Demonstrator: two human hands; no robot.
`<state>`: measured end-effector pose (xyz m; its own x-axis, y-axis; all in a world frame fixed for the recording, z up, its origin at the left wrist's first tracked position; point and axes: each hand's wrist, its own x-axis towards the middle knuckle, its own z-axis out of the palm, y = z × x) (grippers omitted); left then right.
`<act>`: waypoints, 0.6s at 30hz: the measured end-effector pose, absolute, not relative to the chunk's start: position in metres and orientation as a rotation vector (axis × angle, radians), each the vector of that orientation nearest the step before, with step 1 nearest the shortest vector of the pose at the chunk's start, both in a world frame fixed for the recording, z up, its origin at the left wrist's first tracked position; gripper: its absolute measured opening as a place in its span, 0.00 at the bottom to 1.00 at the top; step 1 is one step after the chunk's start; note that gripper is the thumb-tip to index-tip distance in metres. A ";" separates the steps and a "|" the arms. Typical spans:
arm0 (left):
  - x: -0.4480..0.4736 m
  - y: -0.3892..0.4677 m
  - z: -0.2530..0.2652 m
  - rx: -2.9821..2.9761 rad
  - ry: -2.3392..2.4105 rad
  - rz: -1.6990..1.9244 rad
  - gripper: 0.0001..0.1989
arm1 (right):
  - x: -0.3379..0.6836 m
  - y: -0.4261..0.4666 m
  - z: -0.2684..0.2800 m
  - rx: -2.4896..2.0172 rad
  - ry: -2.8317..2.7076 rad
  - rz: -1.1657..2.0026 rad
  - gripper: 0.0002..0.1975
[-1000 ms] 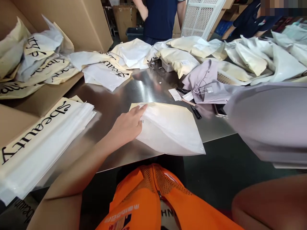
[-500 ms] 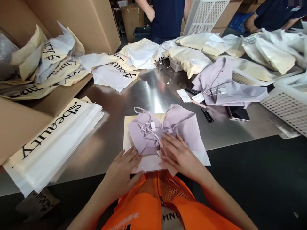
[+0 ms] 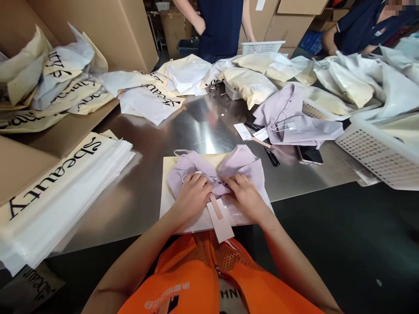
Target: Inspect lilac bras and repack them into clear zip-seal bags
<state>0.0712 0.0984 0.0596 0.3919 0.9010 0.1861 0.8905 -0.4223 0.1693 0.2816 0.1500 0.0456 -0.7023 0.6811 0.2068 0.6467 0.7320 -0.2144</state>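
Observation:
A lavender bra-style top [image 3: 240, 165] lies on a cream-and-white mailer bag [image 3: 168, 205] at the table's front edge. My left hand [image 3: 194, 192] is closed on the top's left side, its fingers curled into the cloth near the middle. On the right, my right hand [image 3: 246, 194] pinches the fabric and thin cords at the centre. Pale pink hang tags [image 3: 221, 224] dangle between my hands over the bag's front edge. The fingertips of both hands are partly hidden in the folds.
A second lavender garment [image 3: 294, 115] with tags lies near black pens [image 3: 271, 156] and a phone [image 3: 309, 155]. Stacked mailers [image 3: 62, 192] and a filled carton [image 3: 75, 131] stand left. White baskets [image 3: 382, 148] are right. A person [image 3: 219, 28] stands opposite, touching another basket.
My left hand has moved up from the bag's lower edge onto the top. My right hand has curled into the cloth. The pink tags now hang at the centre. The far basket has been lowered.

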 end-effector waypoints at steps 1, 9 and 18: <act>0.069 0.097 0.059 2.561 1.678 0.424 0.11 | 0.286 0.151 0.046 -1.053 -2.645 0.190 0.20; 0.026 0.076 0.076 1.838 1.673 1.094 0.17 | 0.319 0.158 0.063 -0.963 -2.141 0.566 0.11; 0.079 0.090 0.075 2.367 1.702 0.639 0.20 | 0.336 0.194 0.054 -0.858 -0.882 0.904 0.16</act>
